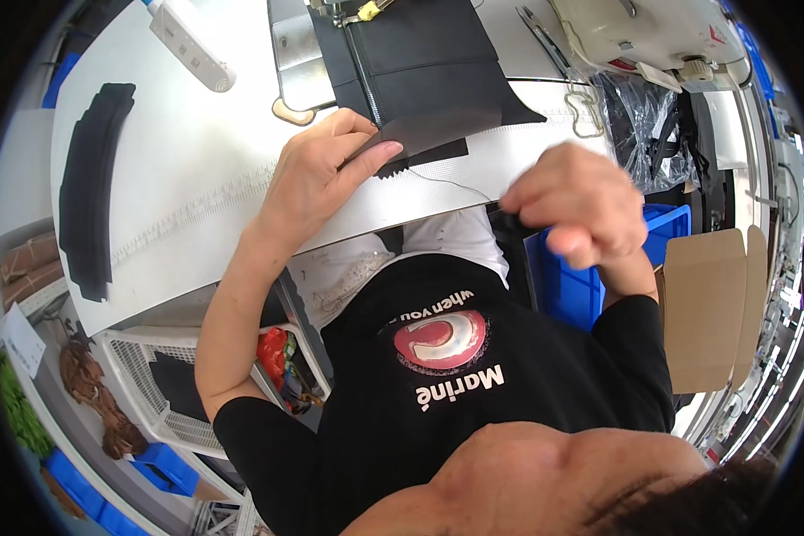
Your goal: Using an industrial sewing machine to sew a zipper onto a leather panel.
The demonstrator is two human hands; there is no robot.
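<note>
Black fabric (429, 80), left hand (314, 174) pinching, right hand (585, 198) apart

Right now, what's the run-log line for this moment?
left hand: holding black fabric by near edge | right hand: blurred, grip unclear | thread: extending toward right hand

Pinching black cloth (447, 85) set under a presser foot (338, 12).
Gripping its near edge by the zipper (363, 76) with the left hand (317, 174); right hand (581, 201) (blurred) curled, seen against a blue bin (570, 295).

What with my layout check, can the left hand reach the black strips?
Probably yes: only white tabletop separates the left hand from the black strips, though it must first release the dark fabric.
</note>
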